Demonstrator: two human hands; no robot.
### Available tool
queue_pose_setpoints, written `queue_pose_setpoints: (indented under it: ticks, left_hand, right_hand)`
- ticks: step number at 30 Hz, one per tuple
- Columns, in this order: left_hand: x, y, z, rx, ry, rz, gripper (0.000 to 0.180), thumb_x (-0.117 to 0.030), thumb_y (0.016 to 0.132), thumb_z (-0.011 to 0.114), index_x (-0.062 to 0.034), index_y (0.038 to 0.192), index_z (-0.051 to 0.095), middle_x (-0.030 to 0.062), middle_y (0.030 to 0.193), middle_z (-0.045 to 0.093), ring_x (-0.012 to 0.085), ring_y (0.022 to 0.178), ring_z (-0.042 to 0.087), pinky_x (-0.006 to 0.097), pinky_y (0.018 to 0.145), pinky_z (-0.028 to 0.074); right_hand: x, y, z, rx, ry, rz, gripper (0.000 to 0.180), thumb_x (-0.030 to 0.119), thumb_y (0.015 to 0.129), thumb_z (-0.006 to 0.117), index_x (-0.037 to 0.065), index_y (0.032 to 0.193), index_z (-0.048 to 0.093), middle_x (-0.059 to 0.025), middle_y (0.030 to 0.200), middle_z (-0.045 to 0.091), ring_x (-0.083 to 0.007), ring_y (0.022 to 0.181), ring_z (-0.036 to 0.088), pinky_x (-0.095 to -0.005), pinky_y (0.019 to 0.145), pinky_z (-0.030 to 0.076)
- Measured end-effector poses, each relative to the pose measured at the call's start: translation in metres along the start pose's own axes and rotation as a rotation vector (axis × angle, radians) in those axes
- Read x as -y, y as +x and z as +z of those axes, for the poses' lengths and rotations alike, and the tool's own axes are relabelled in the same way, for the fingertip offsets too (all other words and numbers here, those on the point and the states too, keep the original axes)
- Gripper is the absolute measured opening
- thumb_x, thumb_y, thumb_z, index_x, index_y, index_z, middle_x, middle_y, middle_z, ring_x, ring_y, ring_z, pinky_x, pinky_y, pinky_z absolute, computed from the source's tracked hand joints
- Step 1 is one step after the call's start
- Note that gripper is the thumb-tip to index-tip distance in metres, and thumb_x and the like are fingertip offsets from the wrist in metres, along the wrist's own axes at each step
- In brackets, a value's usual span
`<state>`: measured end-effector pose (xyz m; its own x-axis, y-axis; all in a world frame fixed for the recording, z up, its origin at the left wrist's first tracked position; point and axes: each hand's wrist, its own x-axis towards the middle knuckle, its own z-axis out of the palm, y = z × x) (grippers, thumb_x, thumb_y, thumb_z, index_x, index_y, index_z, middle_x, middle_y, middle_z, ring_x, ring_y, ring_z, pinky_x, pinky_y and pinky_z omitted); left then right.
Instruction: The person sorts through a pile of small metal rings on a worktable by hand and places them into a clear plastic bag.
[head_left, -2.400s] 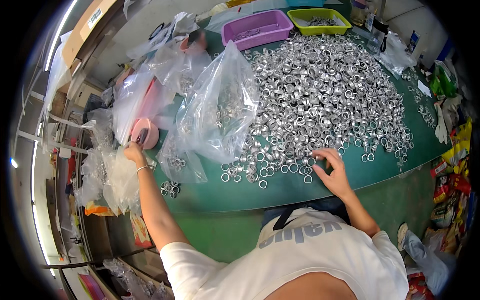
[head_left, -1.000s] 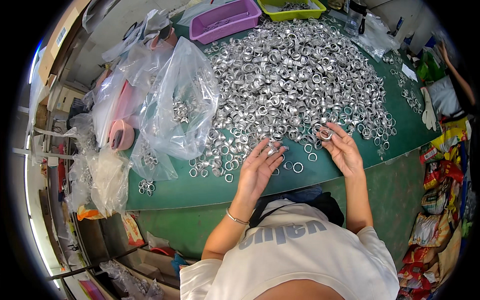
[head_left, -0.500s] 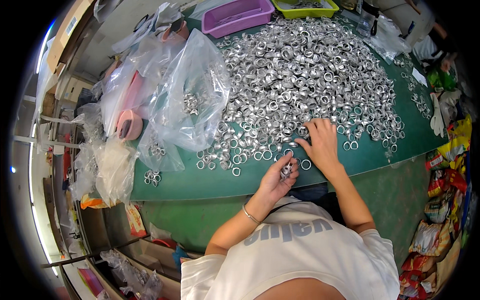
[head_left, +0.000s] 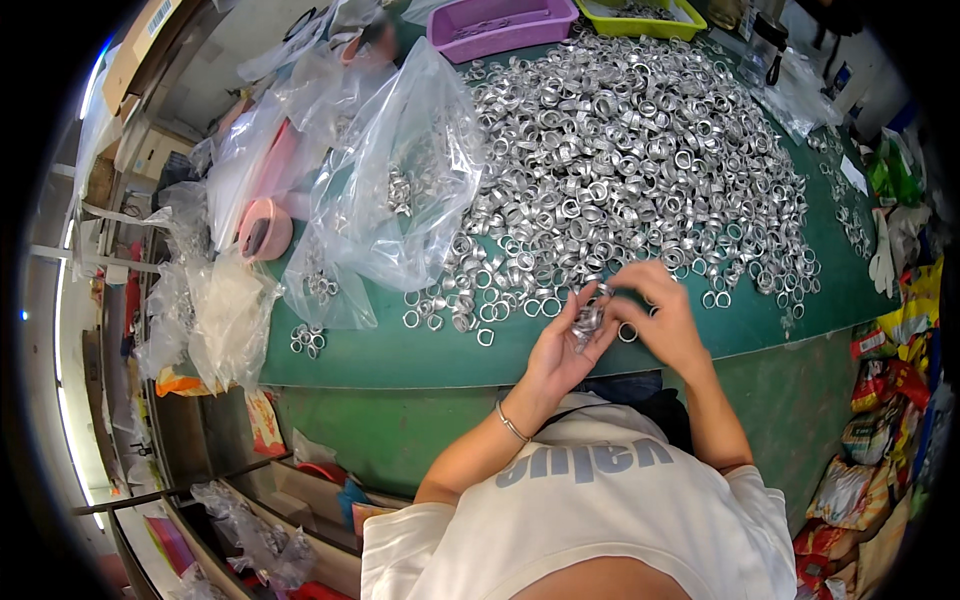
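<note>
Behind the rings (head_left: 640, 170), purple and yellow-green trays (head_left: 510, 43) hold metal pieces (head_left: 640, 11).

Rings (head_left: 640, 160): silvery metal, bright at the rims, some ridged round the band — from where I stand the whole heap glints. Table (head_left: 400, 358): smooth, green, more matt than glossy. Big bag (head_left: 430, 130): thin clear plastic, shiny, creased, streaked white with light. Pale bag (head_left: 232, 320): cloudier plastic, crumpled, softer shine. Purple tray (head_left: 510, 42), yellow tray (head_left: 645, 28): smooth plastic, slight gloss. Pink cup (head_left: 277, 232): smooth too, plastic by its look. Bracelet (head_left: 512, 424): shiny metal, smooth. Shirt (head_left: 590, 520): matt cloth, softly folded. Glove (head_left: 882, 260): pale, dull fabric. Box (head_left: 140, 50): brown cardboard, flat finish. Packets (head_left: 870, 440): glossy film, wrinkled. Floor (head_left: 390, 430): hard-looking, green — scuffed, faint sheen.
</note>
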<state>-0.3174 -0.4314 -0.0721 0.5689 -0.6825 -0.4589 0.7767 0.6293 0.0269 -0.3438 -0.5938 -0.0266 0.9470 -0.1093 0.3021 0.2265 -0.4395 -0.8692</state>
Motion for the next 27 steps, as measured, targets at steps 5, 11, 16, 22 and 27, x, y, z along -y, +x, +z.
queue_pose_setpoints:
  ticks: [5,11,16,22,27]
  left_hand:
    - [-0.005,0.007,-0.036,0.286,-0.061,-0.113,0.034,-0.016,0.09,0.054,-0.0041,0.121,0.048,0.0113,0.101,0.058,0.0211,0.094,0.058,0.027,0.076,0.054]
    - [-0.006,-0.01,0.005,0.007,0.251,0.083,0.039,-0.011,0.09,0.053,-0.005,0.127,0.045,0.0106,0.111,0.056,0.0209,0.103,0.055,0.026,0.079,0.053]
    - [-0.016,-0.008,0.006,0.052,0.32,0.125,0.042,-0.013,0.089,0.054,-0.0052,0.128,0.044,0.0096,0.121,0.052,0.0209,0.108,0.053,0.029,0.083,0.052]
    - [-0.033,-0.002,0.017,-0.018,0.455,0.054,0.033,-0.018,0.088,0.058,-0.0042,0.117,0.053,0.0078,0.095,0.063,0.0215,0.088,0.063,0.028,0.071,0.056]
    - [-0.037,0.002,0.013,0.009,0.495,0.088,0.022,-0.015,0.086,0.06,-0.0031,0.104,0.058,0.0073,0.084,0.062,0.0222,0.09,0.063,0.026,0.069,0.057]
  right_hand:
    - [-0.015,0.062,-0.004,-0.39,-0.458,-0.143,0.015,0.009,0.074,0.067,0.003,0.087,0.063,-0.0092,0.099,0.056,-0.0293,0.093,0.049,-0.0376,0.081,0.04]
    - [-0.031,0.08,0.003,-0.402,-0.683,-0.258,0.011,0.009,0.072,0.068,0.003,0.079,0.062,-0.0077,0.097,0.055,-0.027,0.092,0.048,-0.037,0.077,0.038]
    - [-0.003,0.038,0.008,-0.037,-0.019,0.166,0.012,0.005,0.071,0.069,-0.001,0.076,0.061,-0.0091,0.081,0.058,-0.0226,0.078,0.054,-0.0307,0.068,0.043]
    - [-0.006,0.033,0.002,0.156,0.115,0.186,0.012,0.009,0.075,0.067,0.0,0.081,0.063,-0.0074,0.084,0.06,-0.0184,0.076,0.055,-0.0287,0.063,0.043]
    - [-0.03,0.067,-0.012,-0.24,-0.472,-0.132,0.03,0.009,0.074,0.066,0.001,0.102,0.058,-0.0128,0.106,0.054,-0.0303,0.099,0.05,-0.0378,0.085,0.04]
